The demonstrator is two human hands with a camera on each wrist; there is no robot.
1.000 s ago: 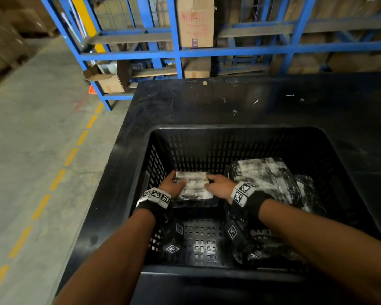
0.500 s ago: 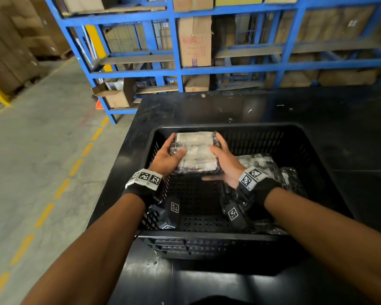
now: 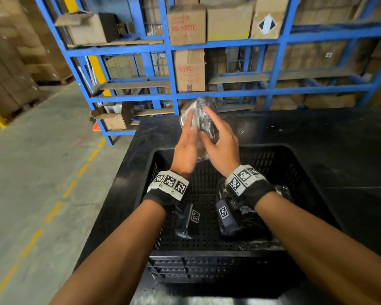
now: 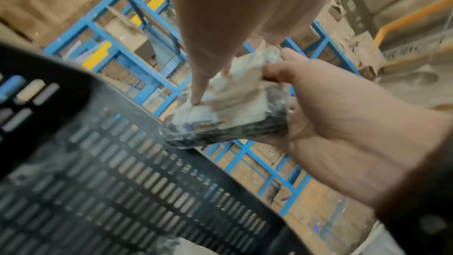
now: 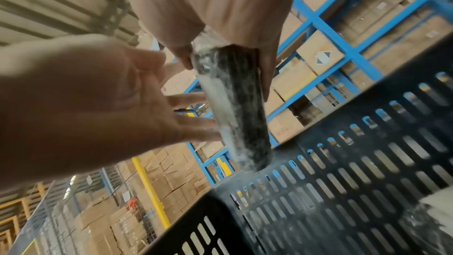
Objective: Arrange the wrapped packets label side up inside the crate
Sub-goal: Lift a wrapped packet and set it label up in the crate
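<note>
A clear-wrapped packet (image 3: 204, 103) with a pale face and a dark face is held up on edge above the far rim of the black slotted crate (image 3: 207, 254). My right hand (image 3: 222, 144) grips one end of it, thumb on one side and fingers on the other, as the right wrist view shows on the packet (image 5: 235, 104). My left hand (image 3: 185, 144) lies flat against the packet's pale side with straight fingers (image 5: 191, 123). In the left wrist view the pale face of the packet (image 4: 235, 108) is turned toward the camera. More wrapped packets (image 3: 282, 191) lie in the crate's right part, mostly hidden by my right arm.
The crate stands on a black table (image 3: 317, 139) that reaches back to blue racks (image 3: 172, 73) loaded with cardboard boxes. Concrete floor with a yellow dashed line (image 3: 53, 212) runs along the left. The crate's left half shows bare perforated floor (image 3: 202, 216).
The packet has come up from the crate floor to above the far rim and turned onto its edge. My left hand has flattened against it; the head view has tilted up.
</note>
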